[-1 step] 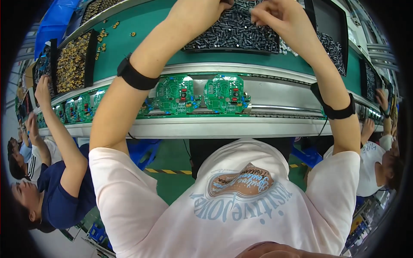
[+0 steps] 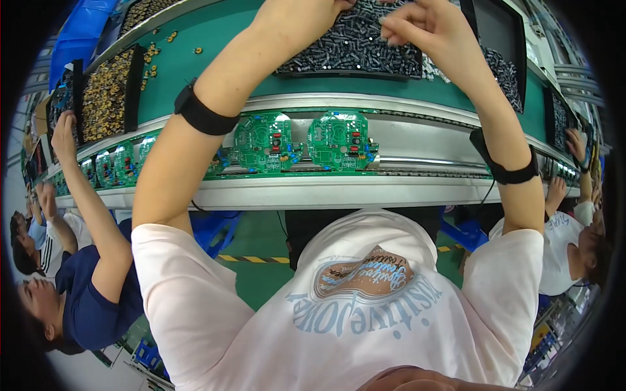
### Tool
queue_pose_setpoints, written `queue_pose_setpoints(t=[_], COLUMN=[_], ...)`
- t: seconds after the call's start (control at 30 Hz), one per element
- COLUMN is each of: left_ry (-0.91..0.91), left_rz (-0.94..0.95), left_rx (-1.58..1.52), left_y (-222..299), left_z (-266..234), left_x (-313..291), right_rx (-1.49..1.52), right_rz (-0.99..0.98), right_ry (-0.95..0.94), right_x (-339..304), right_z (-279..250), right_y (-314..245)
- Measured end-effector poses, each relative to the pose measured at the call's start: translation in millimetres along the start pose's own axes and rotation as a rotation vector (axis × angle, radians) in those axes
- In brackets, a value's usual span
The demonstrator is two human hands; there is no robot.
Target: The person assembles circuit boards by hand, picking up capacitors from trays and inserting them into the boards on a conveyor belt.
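My left hand is at the upper edge, over the left part of a black tray heaped with small black cylindrical components that look like capacitors. Its fingertips are mostly cut off by the picture's edge. Over the right side of the same tray is my right hand, its fingers curled in; whatever they may hold is too small to make out. Nearer to me, below both hands, two green circuit boards stand on the conveyor rail with red, blue and black parts on them.
More boards line the rail at left. A tray of yellow ring-shaped parts stands far left, some rings loose on the green surface. Another black tray is at right. Co-workers' hands are at both sides.
The view has shifted slightly, and the boards appear a little further left. Less of my left fingertips shows at the upper edge. My right hand stays over the tray.
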State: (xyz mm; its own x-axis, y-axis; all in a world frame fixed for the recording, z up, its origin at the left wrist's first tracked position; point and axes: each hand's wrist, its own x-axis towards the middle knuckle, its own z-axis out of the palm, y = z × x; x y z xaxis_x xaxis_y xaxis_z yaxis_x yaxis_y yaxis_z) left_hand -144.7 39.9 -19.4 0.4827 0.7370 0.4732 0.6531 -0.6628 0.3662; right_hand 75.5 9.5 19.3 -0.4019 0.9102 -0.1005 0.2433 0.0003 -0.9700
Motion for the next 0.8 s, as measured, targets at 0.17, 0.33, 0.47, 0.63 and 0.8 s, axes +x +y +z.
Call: queue_pose_setpoints(t=[0.17,0.33,0.47,0.63,0.8], left_ry=[0.005,0.098,0.041,0.156,-0.087], left_rz=[0.030,0.002,0.047,0.231,-0.131], left_rx=[-0.037,-0.082,-0.052,0.018,-0.078], left_y=[16.2,28.1,14.6,6.3,41.1], left_z=[4.7,1.8,5.2,-3.5,-33.7], left_x=[6.6,5.5,-7.5,-14.6,-23.2], right_rx=[0.016,0.170,0.240,-0.109,-0.499], right_rz=[-0.029,0.019,-0.003,-0.087,-0.250], right_ry=[-0.120,-0.081,-0.034,0.098,0.151], right_x=[-29.5,-67.2,-89.8,-103.0,-85.0], right_z=[-34.1,-22.3,1.6,42.8,67.6], right_y=[46.5,49.5,56.7,55.8,71.9])
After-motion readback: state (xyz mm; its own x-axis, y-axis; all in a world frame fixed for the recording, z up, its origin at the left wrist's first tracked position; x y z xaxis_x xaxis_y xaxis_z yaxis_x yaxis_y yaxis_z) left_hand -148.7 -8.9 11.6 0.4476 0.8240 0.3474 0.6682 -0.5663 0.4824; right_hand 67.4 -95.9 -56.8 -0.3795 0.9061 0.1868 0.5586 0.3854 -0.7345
